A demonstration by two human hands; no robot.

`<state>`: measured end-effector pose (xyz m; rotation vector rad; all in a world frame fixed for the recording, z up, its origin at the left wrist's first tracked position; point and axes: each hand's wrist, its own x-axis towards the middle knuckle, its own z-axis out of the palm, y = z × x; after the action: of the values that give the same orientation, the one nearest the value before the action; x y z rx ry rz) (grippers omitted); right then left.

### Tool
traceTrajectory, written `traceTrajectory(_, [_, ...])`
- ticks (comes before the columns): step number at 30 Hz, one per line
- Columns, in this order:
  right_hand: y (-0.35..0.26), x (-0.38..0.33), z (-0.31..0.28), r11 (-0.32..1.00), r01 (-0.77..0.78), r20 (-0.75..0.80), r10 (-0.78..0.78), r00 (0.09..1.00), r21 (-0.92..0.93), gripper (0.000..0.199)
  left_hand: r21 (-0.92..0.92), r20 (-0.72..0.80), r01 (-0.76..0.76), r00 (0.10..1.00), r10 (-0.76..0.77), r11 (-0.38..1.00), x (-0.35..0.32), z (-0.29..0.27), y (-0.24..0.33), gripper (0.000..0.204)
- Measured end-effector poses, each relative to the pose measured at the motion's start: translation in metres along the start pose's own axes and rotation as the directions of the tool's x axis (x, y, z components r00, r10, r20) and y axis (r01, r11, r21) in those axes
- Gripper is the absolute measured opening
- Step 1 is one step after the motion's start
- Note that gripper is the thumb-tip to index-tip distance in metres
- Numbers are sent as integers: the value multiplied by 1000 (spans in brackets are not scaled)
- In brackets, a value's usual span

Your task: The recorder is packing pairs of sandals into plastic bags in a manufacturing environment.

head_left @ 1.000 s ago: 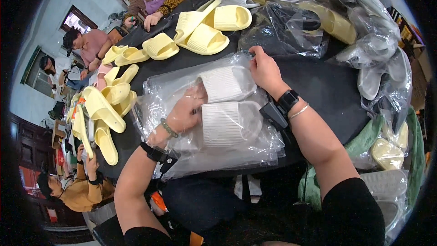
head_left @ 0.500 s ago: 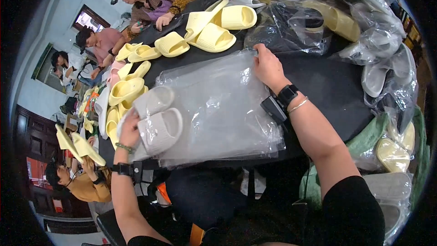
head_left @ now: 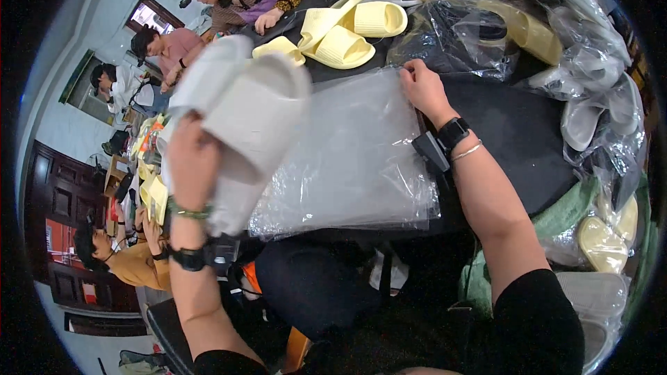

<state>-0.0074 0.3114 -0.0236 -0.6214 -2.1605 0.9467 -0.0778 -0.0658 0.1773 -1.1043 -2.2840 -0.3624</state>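
Observation:
My left hand (head_left: 194, 160) is closed on a pair of light grey slide slippers (head_left: 253, 107), raised above the table's left part and smeared by motion. Their far and lower ends hide what lies behind them. Under them and to the right lies a stack of clear plastic bags (head_left: 347, 160), flat on the black tabletop. At the upper right corner of that stack, my right hand (head_left: 425, 90) pinches the bag's edge between thumb and fingers. A black device on the right wrist hangs next to the bags' right edge.
Pale yellow slippers (head_left: 340, 38) stand at the far edge. Bagged grey, black and yellow slippers (head_left: 528, 35) pile up at the back right. Along the right side is green cloth (head_left: 570, 215) with more bagged slippers. Several people work along the left and far side.
My left hand has lifted the grey slippers off the bags, up toward the camera. My right hand keeps its hold on the bag corner. The view has shifted slightly.

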Motion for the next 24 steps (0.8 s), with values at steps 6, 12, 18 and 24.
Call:
traceTrajectory(6, [-1, 3, -2, 990, -41, 130, 23, 991, 134, 31, -324, 296, 0, 950, 102, 946, -24, 117, 90, 15])
traceTrajectory(12, [-6, 3, -5, 999, 21, 131, -26, 991, 44, 24, -366, 274, 91, 961, 14, 926, -44, 161, 84, 14])
traceTrajectory(18, [-33, -4, -24, 969, 242, -40, -244, 969, -42, 18, -371, 348, 188, 936, -51, 909, -42, 149, 76, 16])
traceTrajectory(24, [-50, -12, -39, 908, 296, 193, -360, 913, 295, 16, -298, 237, 145, 969, -74, 943, -36, 131, 61, 15])
